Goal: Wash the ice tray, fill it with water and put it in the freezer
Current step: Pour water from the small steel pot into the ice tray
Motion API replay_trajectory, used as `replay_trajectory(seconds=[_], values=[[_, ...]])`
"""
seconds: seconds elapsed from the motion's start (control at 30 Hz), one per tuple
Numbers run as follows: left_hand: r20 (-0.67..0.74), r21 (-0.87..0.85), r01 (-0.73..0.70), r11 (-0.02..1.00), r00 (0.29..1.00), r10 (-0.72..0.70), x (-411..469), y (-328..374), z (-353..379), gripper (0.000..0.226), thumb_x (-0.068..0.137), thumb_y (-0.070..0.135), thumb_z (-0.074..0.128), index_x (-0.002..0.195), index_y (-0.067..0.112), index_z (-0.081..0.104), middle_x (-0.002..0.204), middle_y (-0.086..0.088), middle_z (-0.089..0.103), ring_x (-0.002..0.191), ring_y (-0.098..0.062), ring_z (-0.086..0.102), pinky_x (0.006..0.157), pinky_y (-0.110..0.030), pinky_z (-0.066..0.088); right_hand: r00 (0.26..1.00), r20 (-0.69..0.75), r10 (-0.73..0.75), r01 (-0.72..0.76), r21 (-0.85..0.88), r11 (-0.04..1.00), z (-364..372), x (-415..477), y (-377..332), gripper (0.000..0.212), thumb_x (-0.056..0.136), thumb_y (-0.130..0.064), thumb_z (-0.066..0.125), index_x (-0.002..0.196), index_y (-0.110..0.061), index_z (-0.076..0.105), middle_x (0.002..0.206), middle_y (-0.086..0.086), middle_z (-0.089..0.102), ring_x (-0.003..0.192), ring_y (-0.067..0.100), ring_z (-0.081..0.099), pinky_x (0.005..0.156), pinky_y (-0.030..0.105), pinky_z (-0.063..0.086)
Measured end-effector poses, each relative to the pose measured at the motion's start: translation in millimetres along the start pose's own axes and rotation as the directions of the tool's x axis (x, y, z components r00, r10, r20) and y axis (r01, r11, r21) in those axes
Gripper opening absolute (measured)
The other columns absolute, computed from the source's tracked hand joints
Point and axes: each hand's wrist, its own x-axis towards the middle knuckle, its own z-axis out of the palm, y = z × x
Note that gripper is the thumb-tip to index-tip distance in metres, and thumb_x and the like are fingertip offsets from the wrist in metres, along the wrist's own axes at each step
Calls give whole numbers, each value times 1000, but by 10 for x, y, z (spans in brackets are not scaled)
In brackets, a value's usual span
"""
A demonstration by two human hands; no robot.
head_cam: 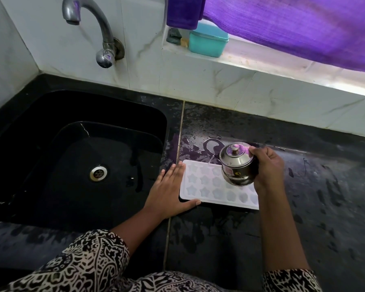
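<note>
1. Patterned black-and-white sleeves (89,262) fill the bottom edge, and both forearms reach forward out of them.
2. Biggest thing on show is the dark stone counter (316,207), spreading across the right side, wet, with puddles and splashes round the tray.
3. Over on the left, the black sink (40,114) is sunk into that counter, with its steel drain (98,173) in the middle of the basin.
4. Up top right, a purple curtain (293,24) hangs over a white ledge (251,66).
5. And the white ice tray (200,182) lies flat on the counter just right of the sink, star and flower cavities facing up.
6. The curved metal tap (93,24) comes out of the tiled wall above the sink's back edge.
7. The left hand (169,190) lies flat with its fingers straight and together, pressed against the tray's left edge, thumb laid along the near edge.
8. The right hand (268,169) is wrapped round a lidded steel pot (238,165), holding it in the air, tipped leftward over the tray's far right part. A thin pale streak off its left side might be water, though it's too fine to call.
9. Smallest, a teal box (208,41) sits on the ledge under the curtain.
</note>
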Motion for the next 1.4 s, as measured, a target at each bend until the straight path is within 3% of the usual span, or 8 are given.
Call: replay_trajectory(seconds=[0.1,0.23,0.5,0.63,0.87,1.07,1.4], values=[[-3,1,0,1000,1000,0,-2,8,-1,116,69,90,27,154,16,-3,162,4,-3,149,-12,-2,119,-34,-3,1000,9,6,-8,173,985,-17,14,-15,30,83,-1,58,61,-16,44,50,-7,51,51,8,45,50,19,40],[-5,4,-1,1000,1000,1,-8,8,-11,116,69,89,26,154,17,-5,162,5,-4,149,-12,-4,119,-33,-4,1000,11,5,-8,260,966,-66,17,-40,29,84,-1,57,62,-16,45,52,-8,55,57,10,47,57,21,41],[6,3,0,1000,1000,0,-5,5,-9,115,71,89,29,154,17,-4,162,7,-5,149,-11,-3,120,-34,-3,1000,-22,21,-18,139,990,-220,36,-20,25,82,-5,60,63,-18,51,68,0,60,66,15,54,66,30,47],[7,-6,3,1000,1000,-2,-9,17,-25,115,71,89,27,154,17,-4,161,7,-4,149,-12,-2,118,-33,-5,999,-39,4,0,94,996,-270,28,-17,29,81,-7,62,60,-20,46,64,1,54,59,13,51,59,27,45],[5,-7,-1,1000,1000,1,-15,16,-27,117,68,91,22,154,16,-3,162,6,-1,148,-11,-1,118,-33,-3,997,-80,-24,21,-37,999,-286,24,-61,27,80,-9,64,62,-19,47,67,5,57,71,24,58,69,40,52],[14,-12,8,1000,1000,-7,-14,37,-49,116,68,89,25,154,18,-4,162,7,-4,148,-10,-4,118,-32,-5,993,-79,-90,82,-98,992,-271,-3,-142,31,81,-6,63,61,-17,43,60,3,51,56,14,51,53,26,47],[1,-26,0,1000,1000,0,-12,15,-15,119,66,93,19,155,16,0,162,6,0,149,-12,0,119,-34,-1,994,-66,-86,74,-162,984,-258,-22,-173,28,82,-8,63,63,-17,45,63,2,54,58,13,51,51,23,48]])
